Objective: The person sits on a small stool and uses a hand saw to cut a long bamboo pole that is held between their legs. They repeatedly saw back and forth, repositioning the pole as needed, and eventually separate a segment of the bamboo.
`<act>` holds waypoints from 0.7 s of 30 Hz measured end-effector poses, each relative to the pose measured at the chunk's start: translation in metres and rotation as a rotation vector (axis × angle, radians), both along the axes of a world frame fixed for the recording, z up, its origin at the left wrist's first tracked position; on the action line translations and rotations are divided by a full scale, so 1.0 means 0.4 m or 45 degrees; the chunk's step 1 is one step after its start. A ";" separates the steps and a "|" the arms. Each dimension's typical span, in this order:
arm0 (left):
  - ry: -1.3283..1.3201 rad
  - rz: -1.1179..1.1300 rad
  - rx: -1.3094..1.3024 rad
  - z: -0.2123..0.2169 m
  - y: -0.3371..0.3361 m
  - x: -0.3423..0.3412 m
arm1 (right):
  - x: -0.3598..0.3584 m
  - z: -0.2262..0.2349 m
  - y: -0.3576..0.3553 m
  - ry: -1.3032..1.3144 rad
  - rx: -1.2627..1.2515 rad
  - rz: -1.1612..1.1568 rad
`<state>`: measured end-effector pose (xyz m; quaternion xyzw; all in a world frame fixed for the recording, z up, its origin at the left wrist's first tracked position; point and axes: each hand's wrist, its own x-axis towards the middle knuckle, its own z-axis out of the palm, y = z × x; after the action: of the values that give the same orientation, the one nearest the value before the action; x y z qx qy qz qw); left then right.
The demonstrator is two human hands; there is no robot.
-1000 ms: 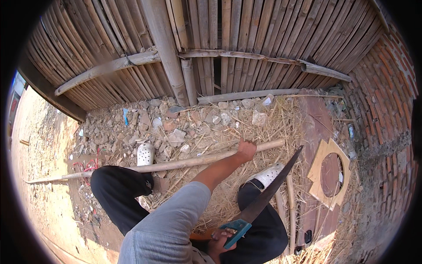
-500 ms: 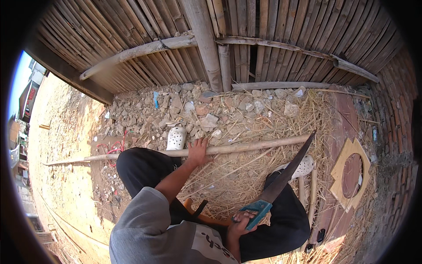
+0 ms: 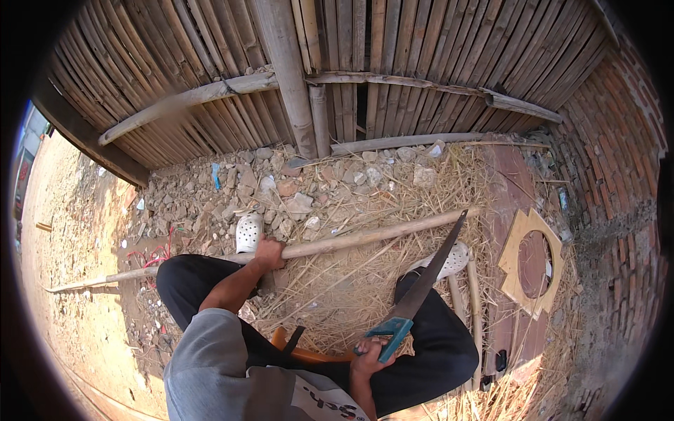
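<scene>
Clasping wooden pole (image 3: 379, 237) with left hand (image 3: 269, 252), wrapped over the shaft just beside the left white clog (image 3: 249, 234), with fingertips partly hidden. Gripping handsaw (image 3: 425, 286) by its teal handle (image 3: 399, 335) in right hand (image 3: 368, 356), fairly firmly as far as visible. Pointing the blade up and to the right, with its tip overlapping the pole's right end in view; can't tell whether touching or apart. Note pole laid crosswise, from sunlit dirt at left, past the left knee (image 3: 184, 281), to loose straw (image 3: 351, 295) at right. Could roll or swing the pole by pushing on its right end: held at one spot only, well apart from that end, with no clamp in sight. Could shift footing too, from bracing against loose rubble (image 3: 246, 189) and straw. Biggest worry: blade lying across or just above the right trouser leg (image 3: 449, 344), close to the right white clog (image 3: 455, 259). Could snag cloth or nick shin from a careless sweep or a knee lifted at the wrong moment; can't judge the actual gap from this angle. Expect little protection from a perforated clog. Could also bend the thin blade by twisting the handle with the tip jammed against wood. Less worried about left fingers: well apart from the teeth.
</scene>
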<state>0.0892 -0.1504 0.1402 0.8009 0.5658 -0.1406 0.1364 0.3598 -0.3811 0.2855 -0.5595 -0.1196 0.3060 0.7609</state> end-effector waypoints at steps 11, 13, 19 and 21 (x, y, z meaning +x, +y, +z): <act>-0.150 -0.098 0.156 0.291 0.111 1.022 | 0.402 0.259 -0.177 0.062 0.044 -0.034; -0.136 -0.041 0.107 0.235 0.094 1.206 | 0.507 0.255 -0.186 -0.052 0.065 -0.008; -0.145 0.040 0.029 0.170 0.109 1.394 | 0.702 0.238 -0.091 -0.169 0.134 -0.084; -0.157 0.065 0.032 0.160 0.108 1.378 | 0.703 0.235 -0.098 -0.114 0.099 -0.036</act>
<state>0.6402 -0.1072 0.2043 0.7949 0.5784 -0.0804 0.1645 0.6411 -0.4204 0.3796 -0.5443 -0.1573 0.2652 0.7802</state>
